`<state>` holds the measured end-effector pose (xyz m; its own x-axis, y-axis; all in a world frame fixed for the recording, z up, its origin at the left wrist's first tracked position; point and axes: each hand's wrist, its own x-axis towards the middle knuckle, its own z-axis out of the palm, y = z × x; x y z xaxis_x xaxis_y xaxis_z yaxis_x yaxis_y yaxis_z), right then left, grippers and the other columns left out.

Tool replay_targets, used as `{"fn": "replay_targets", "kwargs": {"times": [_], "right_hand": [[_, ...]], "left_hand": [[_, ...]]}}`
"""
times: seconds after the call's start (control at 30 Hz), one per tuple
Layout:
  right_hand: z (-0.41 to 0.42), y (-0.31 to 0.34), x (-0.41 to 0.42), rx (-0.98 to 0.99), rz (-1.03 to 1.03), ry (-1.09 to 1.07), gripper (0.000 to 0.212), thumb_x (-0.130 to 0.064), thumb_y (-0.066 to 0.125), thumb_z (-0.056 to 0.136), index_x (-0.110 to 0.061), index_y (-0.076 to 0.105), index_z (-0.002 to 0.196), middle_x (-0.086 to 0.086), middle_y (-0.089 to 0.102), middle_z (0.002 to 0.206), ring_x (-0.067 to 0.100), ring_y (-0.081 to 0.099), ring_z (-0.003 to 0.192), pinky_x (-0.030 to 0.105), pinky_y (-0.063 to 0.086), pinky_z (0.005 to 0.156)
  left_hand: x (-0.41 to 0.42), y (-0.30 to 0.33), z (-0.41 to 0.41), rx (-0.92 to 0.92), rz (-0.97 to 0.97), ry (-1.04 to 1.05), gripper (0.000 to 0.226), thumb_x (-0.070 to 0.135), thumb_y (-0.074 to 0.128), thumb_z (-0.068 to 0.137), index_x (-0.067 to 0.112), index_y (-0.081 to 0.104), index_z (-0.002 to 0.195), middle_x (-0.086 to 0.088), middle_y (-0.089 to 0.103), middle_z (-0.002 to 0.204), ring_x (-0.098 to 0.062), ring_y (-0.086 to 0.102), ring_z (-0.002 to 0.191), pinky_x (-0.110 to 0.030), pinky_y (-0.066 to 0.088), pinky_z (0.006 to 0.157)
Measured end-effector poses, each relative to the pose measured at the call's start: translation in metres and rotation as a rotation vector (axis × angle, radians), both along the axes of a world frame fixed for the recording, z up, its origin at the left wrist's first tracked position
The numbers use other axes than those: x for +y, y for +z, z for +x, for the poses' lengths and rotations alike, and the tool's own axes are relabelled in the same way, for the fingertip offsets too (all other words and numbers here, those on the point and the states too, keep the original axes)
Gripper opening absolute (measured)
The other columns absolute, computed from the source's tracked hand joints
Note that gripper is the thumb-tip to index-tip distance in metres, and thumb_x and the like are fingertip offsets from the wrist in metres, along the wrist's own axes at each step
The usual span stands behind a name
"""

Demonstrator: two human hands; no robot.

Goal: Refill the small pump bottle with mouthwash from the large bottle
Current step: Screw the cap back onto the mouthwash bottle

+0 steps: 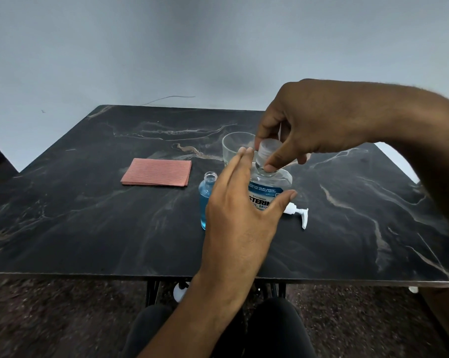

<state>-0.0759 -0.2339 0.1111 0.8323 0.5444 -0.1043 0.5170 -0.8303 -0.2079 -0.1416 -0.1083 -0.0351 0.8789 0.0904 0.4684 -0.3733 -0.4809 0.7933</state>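
While the right hand (318, 125) pinches the clear cap (267, 151) of the large bottle (267, 187) between thumb and fingers, the left hand (241, 202) comes in from below with straight fingers and spread thumb around the bottle's body, not visibly clasped on it. The cap sits tilted over the neck, and I cannot tell whether it is coming off or going back on; the small pump bottle (206, 200) just left of the large one stands upright, open-mouthed and already well filled with blue liquid, so my guess is that pouring is done and recapping is the step in hand. To do that well, the left hand should firm up on the body so the bottle cannot spin or tip toward the open small bottle beside it, and the cap should be seated square on the neck before turning, since a tilted start may cross the thread. The white pump head (297, 211) lies on its side on the dark marbled table (89, 228), just right of the large bottle, ready to be fitted afterwards. A clear glass (235, 148) stands behind, and a folded pink cloth (157, 174) lies well to the left. On the label, "STERIN" and "OL MIN" show between the fingers, likely Listerine Cool Mint; the smaller line above mentions germs and "THE WHOLE MOUTH".
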Motion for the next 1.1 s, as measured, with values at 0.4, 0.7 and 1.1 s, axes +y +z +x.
{"fn": "replay_targets", "kwargs": {"times": [0.4, 0.7, 1.1], "right_hand": [[-0.002, -0.009, -0.005, 0.027, 0.071, -0.019, 0.035, -0.051, 0.083, 0.066, -0.031, 0.071, 0.092, -0.025, 0.068, 0.062, 0.000, 0.067, 0.051, 0.010, 0.042, 0.044], [-0.006, -0.023, -0.014, 0.015, 0.205, -0.048, 0.025, -0.041, 0.086, 0.067, -0.025, 0.075, 0.082, -0.007, 0.075, 0.070, 0.006, 0.066, 0.053, 0.017, 0.047, 0.050], [0.011, 0.013, -0.055, -0.080, 0.316, -0.181, 0.016, -0.019, 0.083, 0.073, -0.018, 0.077, 0.087, -0.004, 0.074, 0.065, 0.007, 0.064, 0.053, 0.012, 0.047, 0.051]], "left_hand": [[0.068, -0.043, -0.013, -0.174, -0.112, 0.175, 0.047, 0.014, 0.082, 0.083, 0.017, 0.065, 0.126, 0.004, 0.065, 0.111, -0.016, 0.063, 0.099, -0.032, 0.054, 0.090], [0.071, -0.060, -0.009, -0.140, -0.075, 0.126, 0.058, 0.025, 0.084, 0.078, 0.036, 0.057, 0.128, 0.014, 0.059, 0.115, -0.016, 0.061, 0.107, -0.014, 0.045, 0.091], [0.069, -0.063, -0.002, -0.108, -0.175, 0.099, 0.067, 0.027, 0.087, 0.074, 0.039, 0.052, 0.131, 0.014, 0.056, 0.122, -0.015, 0.061, 0.109, -0.027, 0.051, 0.092]]}}
